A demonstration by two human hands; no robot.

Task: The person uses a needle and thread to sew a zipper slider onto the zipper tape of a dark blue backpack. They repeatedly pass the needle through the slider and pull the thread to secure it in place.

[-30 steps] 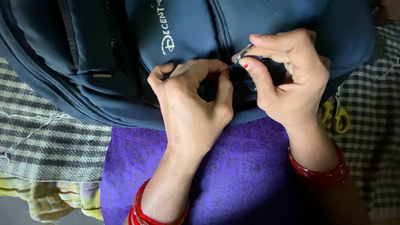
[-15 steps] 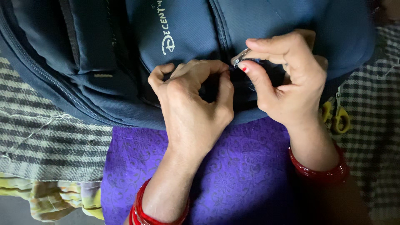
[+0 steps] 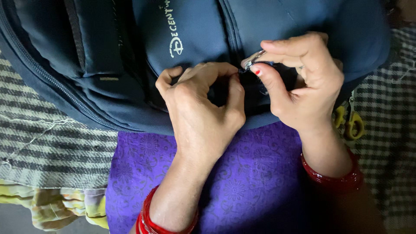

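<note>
One label is present: a pale printed logo [image 3: 172, 31] on the dark blue backpack [image 3: 303, 21], running vertically above the left hand [image 3: 203, 108]. No packages, signs or screens.

Covering: a grey-and-white striped woven blanket [image 3: 52, 143] spreads across the left side.
Right side: a dark checked cloth [image 3: 390, 130] runs to the right edge.
Lower left corner: yellow patterned fabric [image 3: 65, 208] over a strip of grey floor [image 3: 13, 219].
Light: soft, dimmer lower right.
</note>
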